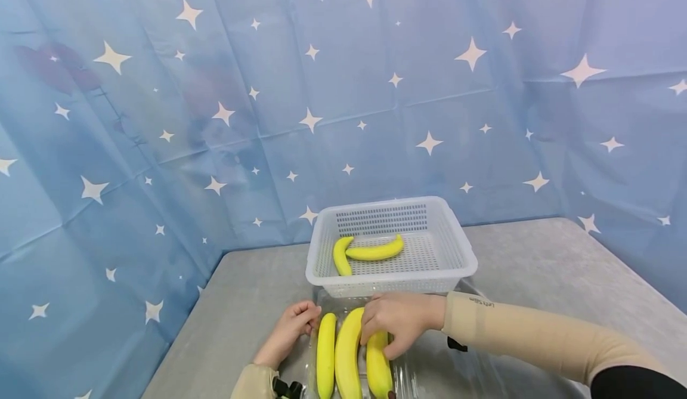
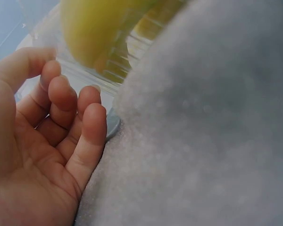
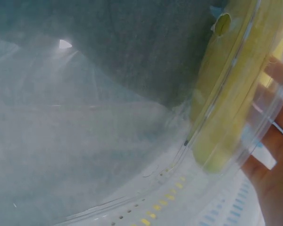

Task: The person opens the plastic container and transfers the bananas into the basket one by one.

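A clear plastic container (image 1: 310,366) holds three yellow bananas side by side: a left one (image 1: 325,357), a middle one (image 1: 347,363) and a right one (image 1: 379,369). My right hand (image 1: 396,321) reaches over the container from the right and grips the upper part of the right banana, its fingers curled down around it. At the container's upper left edge my left hand (image 1: 292,330) pinches the rim between thumb and forefinger. The left wrist view shows that hand's other fingers (image 2: 92,120) loosely curled beside the clear wall. Through clear plastic, the right wrist view shows a banana (image 3: 226,103).
Behind the container stands a white perforated basket (image 1: 394,278) with two more bananas (image 1: 376,251) inside. Clear plastic (image 1: 456,375) spreads to the container's right on the grey table (image 1: 537,268). A blue curtain (image 1: 376,89) with white stars hangs behind and at the left.
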Demonstrator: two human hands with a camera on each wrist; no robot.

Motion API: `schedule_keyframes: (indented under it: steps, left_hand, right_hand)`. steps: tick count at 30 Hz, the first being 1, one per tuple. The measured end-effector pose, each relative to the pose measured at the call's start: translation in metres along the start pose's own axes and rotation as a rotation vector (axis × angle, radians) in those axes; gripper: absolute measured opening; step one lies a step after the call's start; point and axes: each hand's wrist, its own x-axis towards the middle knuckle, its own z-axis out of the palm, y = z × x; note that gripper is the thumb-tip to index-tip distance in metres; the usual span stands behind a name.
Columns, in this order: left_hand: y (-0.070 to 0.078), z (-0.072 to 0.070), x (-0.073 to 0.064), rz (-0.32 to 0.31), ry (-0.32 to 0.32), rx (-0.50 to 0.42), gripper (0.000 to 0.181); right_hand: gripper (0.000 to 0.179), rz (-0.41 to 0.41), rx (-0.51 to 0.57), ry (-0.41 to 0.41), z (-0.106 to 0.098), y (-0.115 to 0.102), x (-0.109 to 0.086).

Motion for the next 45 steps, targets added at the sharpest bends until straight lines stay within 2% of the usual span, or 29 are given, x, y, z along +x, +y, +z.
schedule_keyframes:
  steps: [7,13,18,29,36,45]
  left_hand:
    - [0.004,0.001,0.001,-0.026,-0.020,-0.011,0.025]
    - [0.018,0.003,-0.008,-0.025,-0.037,-0.018,0.024]
    - [0.024,0.004,-0.011,-0.020,-0.043,-0.009,0.025]
    - [0.024,0.004,-0.013,-0.022,-0.045,-0.011,0.023]
    - [0.021,0.004,-0.013,-0.025,-0.051,-0.017,0.024]
    - [0.021,0.004,-0.012,-0.025,-0.045,-0.018,0.024]
  right_hand:
    - [0.032,0.034,-0.011,-0.040,-0.001,-0.001,0.001]
    - [0.031,0.051,-0.008,-0.112,0.003,-0.001,0.003]
    - [0.031,0.057,-0.010,-0.138,0.004,-0.001,0.004]
    - [0.033,0.049,0.004,-0.135,0.001,-0.004,0.003]
    - [0.032,0.041,0.023,-0.102,0.006,-0.005,0.002]
    - [0.031,0.024,-0.011,-0.078,0.006,-0.005,0.003]
